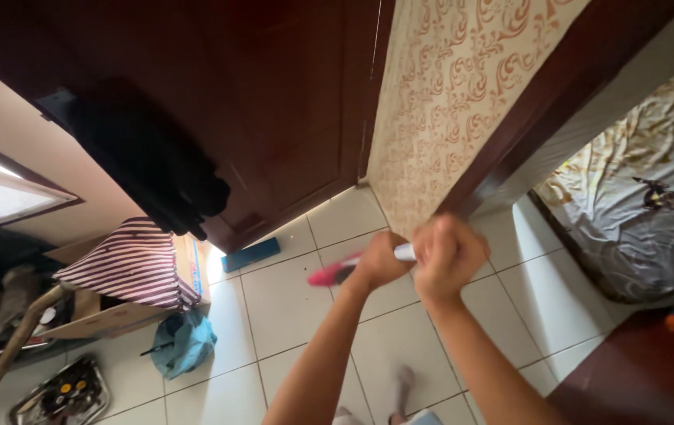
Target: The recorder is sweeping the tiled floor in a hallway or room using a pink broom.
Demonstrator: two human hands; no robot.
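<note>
White square floor tiles (289,307) with dark grout are filling the lower frame; the person is standing on them, one foot blurring at the bottom edge.

Nearest: both forearms are reaching forward. Right hand (448,256) is clenching into a full fist around a pale stick-like handle (404,252). Left hand (380,261) is wrapping the same handle just beside it, fingers closed. Handle is running left and down to a blurry pink head (327,274) hovering close over the tiles; I cannot tell whether it is touching.

Further out: a teal cloth bag (185,342) is lying on the floor left, near a cardboard box (108,319) draped with striped fabric (134,264). A blue flat block (251,255) is sitting at the foot of the dark wooden cabinet (274,102). A patterned cream panel (447,102) is standing right behind the hands. A bed with a grey printed cover (636,212) is at right.

Risks, as I judge them: the pink head is blurring, so it is swinging fast, and it could be knocking the blue block or scuffing the cabinet base. Fists are working nearly against the panel edge, so knuckles could be striking it.
</note>
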